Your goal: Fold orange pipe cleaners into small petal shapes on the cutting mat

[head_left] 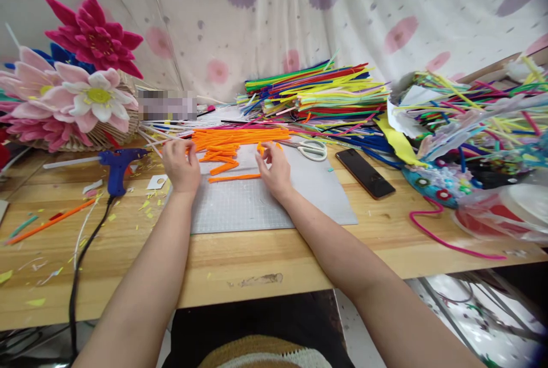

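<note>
My left hand (182, 167) is at the left end of a pile of orange pipe cleaners (220, 138). Its fingers are curled and closed, with a bit of orange showing by the thumb; what they grip is hidden. At the right of the pile, my right hand (276, 171) pinches a short orange pipe cleaner between thumb and fingers. One longer orange stem (233, 178) lies loose on the grey cutting mat (244, 211) beside this hand. White-handled scissors (312, 150) rest just beyond my right hand.
A blue glue gun (117, 168) with a black cord lies at left, among scraps. Felt-like flowers (96, 94) stand behind it. Bundled coloured pipe cleaners (317, 91) fill the back. To the right are a phone (366, 173), a pink stem (449, 242) and a plastic-wrapped tub (505, 211).
</note>
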A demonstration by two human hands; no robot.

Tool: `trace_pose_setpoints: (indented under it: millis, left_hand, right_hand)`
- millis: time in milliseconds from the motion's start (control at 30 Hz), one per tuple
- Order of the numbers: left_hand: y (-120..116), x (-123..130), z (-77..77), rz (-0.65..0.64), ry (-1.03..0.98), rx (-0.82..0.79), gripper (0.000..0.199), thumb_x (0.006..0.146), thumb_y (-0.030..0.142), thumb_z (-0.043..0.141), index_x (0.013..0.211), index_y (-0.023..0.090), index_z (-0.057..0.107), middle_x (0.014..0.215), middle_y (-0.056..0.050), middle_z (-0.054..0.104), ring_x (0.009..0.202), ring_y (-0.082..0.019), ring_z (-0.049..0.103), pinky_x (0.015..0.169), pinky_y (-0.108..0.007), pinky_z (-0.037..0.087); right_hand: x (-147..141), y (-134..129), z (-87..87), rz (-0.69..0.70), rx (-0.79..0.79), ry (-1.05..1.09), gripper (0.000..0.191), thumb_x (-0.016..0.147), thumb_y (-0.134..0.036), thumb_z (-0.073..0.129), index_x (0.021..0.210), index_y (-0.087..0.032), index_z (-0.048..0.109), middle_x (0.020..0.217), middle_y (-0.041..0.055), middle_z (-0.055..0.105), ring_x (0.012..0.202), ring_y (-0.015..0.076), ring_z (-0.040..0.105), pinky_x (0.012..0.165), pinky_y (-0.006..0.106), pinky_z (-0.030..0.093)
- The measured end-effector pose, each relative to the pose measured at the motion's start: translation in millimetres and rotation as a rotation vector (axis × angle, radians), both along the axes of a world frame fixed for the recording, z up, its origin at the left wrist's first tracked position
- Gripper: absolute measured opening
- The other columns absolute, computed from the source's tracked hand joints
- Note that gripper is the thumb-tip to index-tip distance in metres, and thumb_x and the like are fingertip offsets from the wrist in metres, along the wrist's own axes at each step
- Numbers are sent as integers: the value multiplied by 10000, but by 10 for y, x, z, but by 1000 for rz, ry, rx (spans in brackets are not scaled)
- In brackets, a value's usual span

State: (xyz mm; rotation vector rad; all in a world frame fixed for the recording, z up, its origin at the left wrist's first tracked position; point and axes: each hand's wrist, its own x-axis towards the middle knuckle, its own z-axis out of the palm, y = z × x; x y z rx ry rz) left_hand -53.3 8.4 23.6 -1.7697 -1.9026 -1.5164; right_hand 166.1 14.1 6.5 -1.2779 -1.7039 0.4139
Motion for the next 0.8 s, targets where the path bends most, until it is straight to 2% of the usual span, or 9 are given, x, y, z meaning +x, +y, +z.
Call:
trace_pose_setpoints:
  millis: [100,167,267,367,433,533,600,700,800]
  left_hand:
    - [-39,224,11,-205,90,-55,139,804,274,497,814,199,613,961,-98,553,1007,-243,477,941,-379,329]
    - [-61,344,7,-319,136,-99,145,801,257,494,775,214,630,927,-76,569,954,-224,498,897,-361,362]
    - [-93,420,9,-408,176,-137,171,808,240,480,759,221,642,925,-64,590,927,-207,513,855,-341,389]
    - [-123,404,23,-398,153,-131,176,814,234,476,791,217,649,947,-69,601,936,-203,528,852,-331,396]
    - [-139,398,25,-397,92,-147,154,807,241,499,808,216,651,942,-69,612,931,-203,543,855,-325,401]
    - [-154,470,7,-391,-140,-201,98,771,252,565,794,209,649,888,-59,634,879,-191,573,851,-319,420]
    - [-166,579,-8,-398,-431,-280,66,737,236,608,769,189,642,814,-48,643,783,-169,602,804,-316,456]
    - [-202,761,-5,-482,-990,-556,103,668,156,668,757,140,618,729,-49,654,646,-152,635,695,-321,505]
    - [-250,870,26,-520,-1225,-706,188,621,113,709,774,121,600,766,-79,678,663,-165,661,624,-293,516]
  right_hand:
    - [81,81,-13,-86,-67,231,368,867,-398,365,1111,-169,517,856,59,577,776,152,514,741,275,403]
    - [172,146,-12,-69,-141,320,382,863,-446,333,977,-175,577,806,46,574,746,148,513,702,267,403]
    - [304,209,21,153,-296,287,396,789,-523,451,722,-175,627,714,29,579,709,148,515,656,266,389]
    - [357,201,67,430,-441,212,315,671,-489,613,717,-178,645,629,-5,550,617,119,480,570,244,349]
    - [348,174,85,549,-518,202,302,633,-458,655,700,-165,633,574,-24,510,546,89,429,513,229,305]
    - [317,145,87,613,-595,324,297,631,-443,663,662,-160,579,522,-50,459,464,55,358,453,211,249]
    - [308,144,79,603,-632,448,297,633,-435,666,692,-170,547,505,-65,455,427,43,340,426,197,229]
    - [309,152,71,568,-685,575,319,624,-428,679,739,-184,511,518,-64,505,417,43,389,413,177,253]
    - [294,149,70,579,-710,598,340,618,-431,686,749,-188,489,542,-53,554,430,48,442,413,167,282]
